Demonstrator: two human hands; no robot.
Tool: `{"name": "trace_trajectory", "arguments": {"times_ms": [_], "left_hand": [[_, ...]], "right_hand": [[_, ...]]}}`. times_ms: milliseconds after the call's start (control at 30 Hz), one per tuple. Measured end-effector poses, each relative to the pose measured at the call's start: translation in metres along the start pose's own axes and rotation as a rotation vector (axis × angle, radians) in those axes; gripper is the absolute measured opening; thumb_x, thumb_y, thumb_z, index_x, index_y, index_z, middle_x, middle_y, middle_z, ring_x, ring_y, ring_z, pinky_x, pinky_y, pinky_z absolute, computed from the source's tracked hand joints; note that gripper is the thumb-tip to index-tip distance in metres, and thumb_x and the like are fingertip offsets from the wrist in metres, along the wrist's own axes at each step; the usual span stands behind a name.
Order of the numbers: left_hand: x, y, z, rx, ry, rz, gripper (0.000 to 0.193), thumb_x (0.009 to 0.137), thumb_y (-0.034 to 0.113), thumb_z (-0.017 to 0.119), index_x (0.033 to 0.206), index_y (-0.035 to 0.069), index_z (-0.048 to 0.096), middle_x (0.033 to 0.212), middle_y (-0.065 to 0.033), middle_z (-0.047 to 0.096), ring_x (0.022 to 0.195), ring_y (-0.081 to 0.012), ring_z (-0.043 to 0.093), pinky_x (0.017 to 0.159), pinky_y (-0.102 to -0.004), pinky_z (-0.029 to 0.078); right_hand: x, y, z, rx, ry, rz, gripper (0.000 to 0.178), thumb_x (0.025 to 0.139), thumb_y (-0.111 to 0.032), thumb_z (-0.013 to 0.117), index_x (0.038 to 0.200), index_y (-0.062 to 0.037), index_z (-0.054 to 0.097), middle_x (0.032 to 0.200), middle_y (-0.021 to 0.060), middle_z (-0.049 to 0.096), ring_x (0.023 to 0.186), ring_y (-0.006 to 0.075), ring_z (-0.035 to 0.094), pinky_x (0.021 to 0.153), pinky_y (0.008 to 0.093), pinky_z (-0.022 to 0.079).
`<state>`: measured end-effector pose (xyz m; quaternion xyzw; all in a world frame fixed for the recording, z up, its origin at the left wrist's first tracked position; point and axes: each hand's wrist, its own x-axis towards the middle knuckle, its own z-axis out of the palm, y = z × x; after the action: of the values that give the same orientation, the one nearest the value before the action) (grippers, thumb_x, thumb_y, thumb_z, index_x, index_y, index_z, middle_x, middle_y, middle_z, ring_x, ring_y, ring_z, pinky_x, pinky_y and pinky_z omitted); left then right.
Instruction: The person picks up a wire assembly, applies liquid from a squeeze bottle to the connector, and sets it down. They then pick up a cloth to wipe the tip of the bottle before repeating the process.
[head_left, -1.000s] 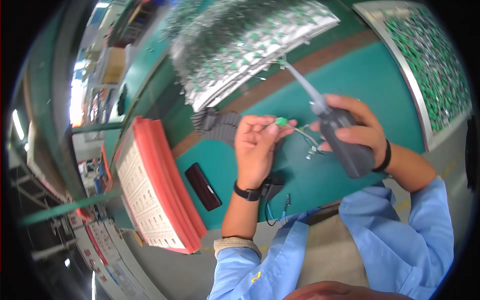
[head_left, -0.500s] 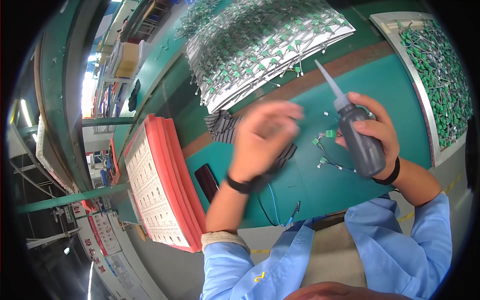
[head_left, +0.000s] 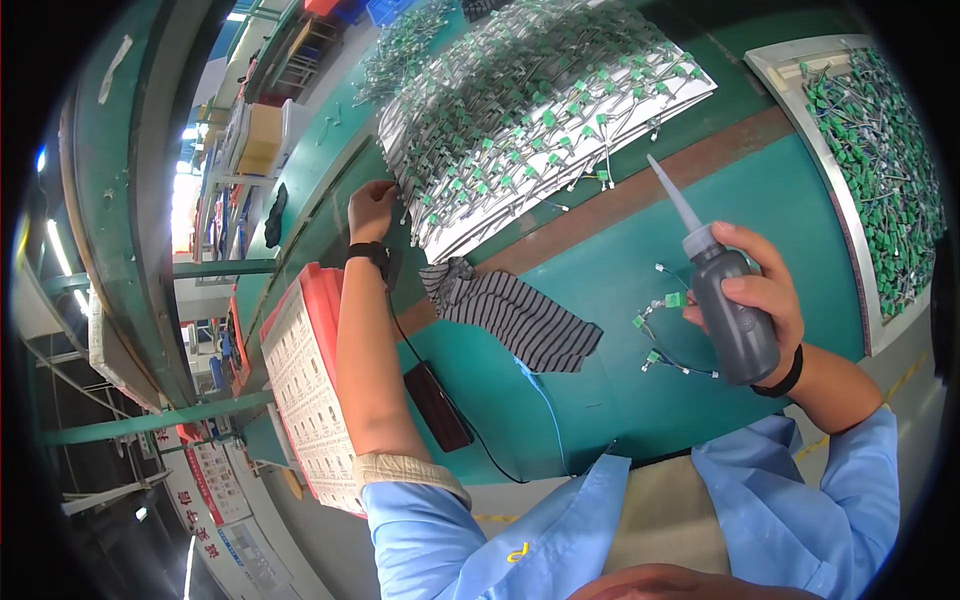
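Light-blue jacket with yellow chest mark, beige cuff, tan shirt, black wristbands.

Striped cloth, black on grey, across the green benchtop; from it, at three o'clock, a dark grey bottle with whitish nozzle; at twelve, green connectors; at eight, red folders.

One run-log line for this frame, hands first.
left hand: beside white board, grip unclear | right hand: holding dark bottle, nozzle up | green bench: striped cloth, wired green connectors
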<state>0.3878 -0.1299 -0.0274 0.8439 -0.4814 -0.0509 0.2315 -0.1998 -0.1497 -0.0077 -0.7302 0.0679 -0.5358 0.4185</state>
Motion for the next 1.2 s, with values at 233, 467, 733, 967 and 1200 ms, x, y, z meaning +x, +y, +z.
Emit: {"name": "trace_trajectory", "arguments": {"times_ms": [233,467,733,967,1200], "left_hand": [[-0.028,0.004,-0.016,-0.042,0.189,-0.009,0.02,0.086,0.017,0.072,0.098,0.001,0.074,0.086,-0.0084,0.074,0.079,-0.0163,0.069,0.076,-0.0299,0.052],[-0.151,0.048,-0.063,-0.257,0.305,-0.166,0.019,0.09,0.014,0.07,0.1,-0.001,0.07,0.09,-0.0059,0.071,0.081,-0.0117,0.064,0.078,-0.0256,0.05],[-0.319,0.096,-0.036,0.052,0.253,-0.438,0.023,0.086,0.012,0.071,0.103,-0.002,0.064,0.085,-0.006,0.069,0.073,-0.0152,0.062,0.068,-0.0303,0.049],[-0.329,0.142,-0.022,0.05,0.372,-0.202,0.027,0.088,0.013,0.072,0.11,0.0,0.063,0.086,-0.0048,0.067,0.081,-0.013,0.064,0.068,-0.0302,0.049],[-0.327,0.303,0.047,-1.42,-0.393,-0.099,0.023,0.098,0.01,0.064,0.119,0.002,0.06,0.102,-0.0049,0.068,0.093,-0.0109,0.065,0.084,-0.0248,0.052]], "right_hand": [[0.0,-0.002,0.002,-0.04,0.004,0.002,0.06,0.075,0.012,0.078,0.125,-0.0091,0.053,0.142,0.0331,0.042,0.095,0.0291,0.07,0.077,0.0359,0.061],[-0.003,-0.003,0.003,-0.089,0.024,-0.006,0.061,0.075,0.013,0.078,0.125,-0.009,0.053,0.141,0.0329,0.044,0.094,0.0292,0.07,0.076,0.0352,0.061],[-0.002,-0.008,0.011,-0.068,-0.034,-0.007,0.062,0.081,0.015,0.072,0.131,-0.0127,0.048,0.145,0.032,0.04,0.09,0.0256,0.068,0.074,0.0338,0.061],[-0.003,-0.015,0.011,-0.091,-0.045,-0.049,0.06,0.081,0.013,0.073,0.13,-0.0125,0.049,0.145,0.0317,0.041,0.09,0.0252,0.067,0.074,0.0345,0.061],[-0.005,-0.021,0.013,-0.162,-0.139,-0.082,0.058,0.081,0.011,0.074,0.129,-0.0105,0.05,0.144,0.0323,0.042,0.097,0.0313,0.069,0.077,0.0364,0.061]]}}
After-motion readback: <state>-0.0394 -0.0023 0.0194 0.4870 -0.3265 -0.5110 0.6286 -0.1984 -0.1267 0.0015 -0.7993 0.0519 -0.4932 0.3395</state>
